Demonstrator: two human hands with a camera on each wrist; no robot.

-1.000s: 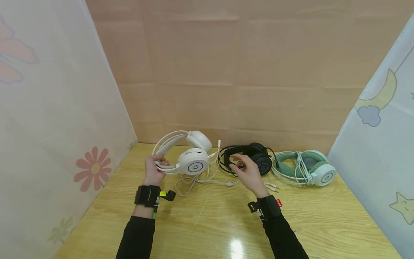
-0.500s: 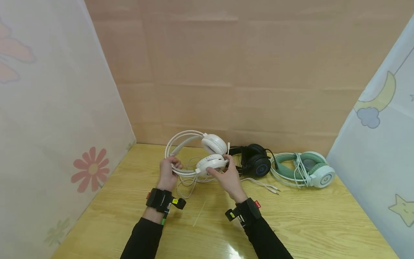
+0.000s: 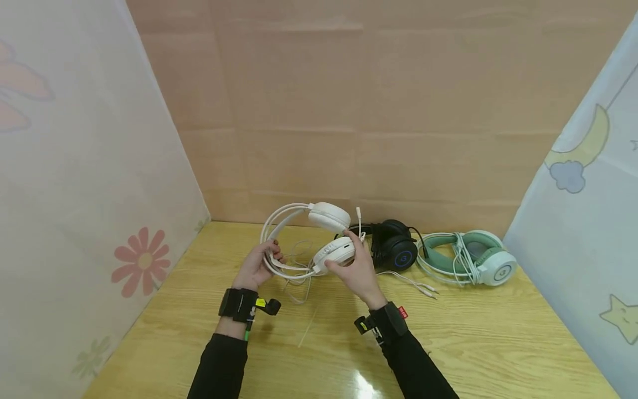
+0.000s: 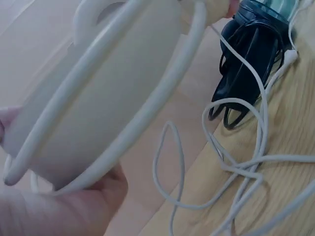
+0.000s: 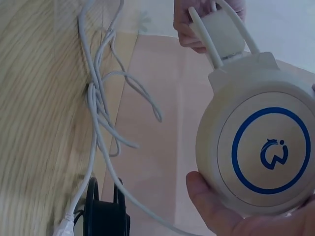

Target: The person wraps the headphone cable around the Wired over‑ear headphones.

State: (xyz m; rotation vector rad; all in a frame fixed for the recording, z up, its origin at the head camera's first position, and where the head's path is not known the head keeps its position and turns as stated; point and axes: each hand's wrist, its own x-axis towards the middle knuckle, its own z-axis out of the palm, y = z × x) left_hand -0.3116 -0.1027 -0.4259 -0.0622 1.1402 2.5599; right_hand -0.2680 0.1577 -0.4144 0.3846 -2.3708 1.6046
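White over-ear headphones are held up over the table by both hands. My left hand grips the headband, whose twin white bars and inner pad fill much of the left wrist view. With thumb and fingers, my right hand holds the nearer ear cup; its blue ring and logo face the right wrist camera. A short white microphone boom points up beside that cup. The loose white cable lies in loops on the wood below, its two plugs to the right.
Black headphones lie just right of the white pair, partly behind my right hand. Farther right are green-and-white headphones with their cable wound round them. A brown paper wall closes off the back of the wooden table.
The left hand has carried the white headphones rightward. My right hand has come from in front of the black pair to hold the near ear cup, and the headphones have tilted slightly.
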